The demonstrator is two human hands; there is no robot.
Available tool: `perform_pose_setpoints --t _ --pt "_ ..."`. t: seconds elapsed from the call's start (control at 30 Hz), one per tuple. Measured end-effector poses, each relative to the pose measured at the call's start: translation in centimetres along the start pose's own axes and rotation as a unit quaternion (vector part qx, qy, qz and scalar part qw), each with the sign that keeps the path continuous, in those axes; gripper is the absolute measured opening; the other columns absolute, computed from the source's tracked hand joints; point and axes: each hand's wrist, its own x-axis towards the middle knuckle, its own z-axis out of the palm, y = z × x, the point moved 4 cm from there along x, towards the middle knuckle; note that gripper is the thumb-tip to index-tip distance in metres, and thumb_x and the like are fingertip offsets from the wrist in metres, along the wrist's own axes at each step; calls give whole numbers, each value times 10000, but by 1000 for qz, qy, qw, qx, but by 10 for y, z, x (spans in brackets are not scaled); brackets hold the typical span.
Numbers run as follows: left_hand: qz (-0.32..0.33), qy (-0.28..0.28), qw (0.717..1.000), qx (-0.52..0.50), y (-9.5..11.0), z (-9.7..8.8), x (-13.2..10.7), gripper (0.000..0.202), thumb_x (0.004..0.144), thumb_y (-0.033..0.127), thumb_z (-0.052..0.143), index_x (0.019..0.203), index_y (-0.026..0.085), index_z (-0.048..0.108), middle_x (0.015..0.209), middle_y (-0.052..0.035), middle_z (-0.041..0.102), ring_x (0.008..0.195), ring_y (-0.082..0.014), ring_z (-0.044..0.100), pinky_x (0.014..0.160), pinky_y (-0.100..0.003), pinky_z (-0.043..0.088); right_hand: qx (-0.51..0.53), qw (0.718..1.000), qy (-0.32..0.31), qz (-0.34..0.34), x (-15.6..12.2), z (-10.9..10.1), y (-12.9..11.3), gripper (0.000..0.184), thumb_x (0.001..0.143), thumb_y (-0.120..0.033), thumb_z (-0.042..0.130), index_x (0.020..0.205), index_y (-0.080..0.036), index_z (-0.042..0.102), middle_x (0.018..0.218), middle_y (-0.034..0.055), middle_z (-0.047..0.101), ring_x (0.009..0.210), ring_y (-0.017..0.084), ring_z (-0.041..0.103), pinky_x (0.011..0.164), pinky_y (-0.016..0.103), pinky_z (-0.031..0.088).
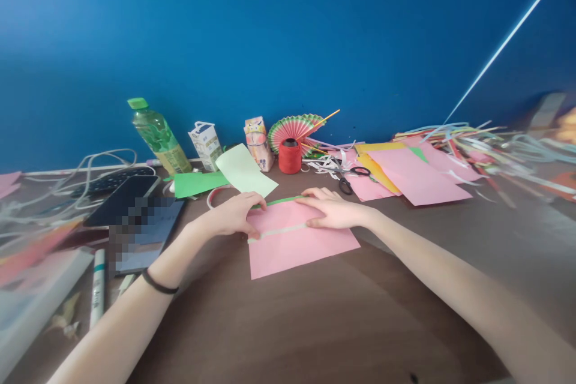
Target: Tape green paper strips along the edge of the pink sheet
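Observation:
A sheet of pink paper lies on the table in front of me. A narrow pale strip runs across it, and a green edge shows along its far side. My left hand holds the sheet's left side, thumb by the strip's left end and bent fingers at the far edge. On the right side my right hand holds the sheet too, its thumb at the strip's right end and its fingers along the far edge. Both hands partly cover the paper.
Behind stand a bottle, two small cartons, a red thread spool and a paper fan. Black-handled scissors and pink sheets lie right. A phone, cables and a marker lie left.

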Motion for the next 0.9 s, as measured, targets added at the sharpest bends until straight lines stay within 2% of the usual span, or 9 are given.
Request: perform_pose_setpoints --t 0.5,0.7,0.77,0.83,0.9 --pt "-22 1 999 26 5 -6 -1 446 553 342 660 955 196 532 954 -23 577 893 -221 520 715 -272 371 4 1000 0 0 0 -2 -1 639 772 -566 449 1344 -301 347 1373 80 318 1246 331 280 986 524 262" --pt "-36 6 999 -12 1 -7 -3 410 593 315 629 979 212 537 993 -14 590 877 -205 540 722 -272 391 45 998 34 -4 2 -6 2 485 850 -493 357 1280 -290 451 1312 72 427 1210 293 361 987 500 284" --pt "-30 32 999 -29 -4 -11 -4 349 648 309 582 982 215 536 1001 -9 591 857 -186 544 730 -270 395 77 994 78 -18 4 -9 4 421 883 -417 318 1229 -274 510 1250 61 499 1175 254 414 991 458 306" --pt "-32 83 996 -22 -10 -17 -6 270 707 330 533 945 204 541 957 -18 591 843 -182 539 740 -279 394 101 986 124 -41 6 -12 5 385 896 -346 307 1175 -263 560 1209 47 540 1157 221 442 996 416 318" --pt "-54 135 989 11 -17 -24 -8 236 741 387 499 857 185 539 880 -39 581 817 -194 533 725 -296 394 107 983 133 -73 7 -12 3 371 899 -317 311 1145 -266 584 1215 32 545 1161 203 445 1003 395 318"
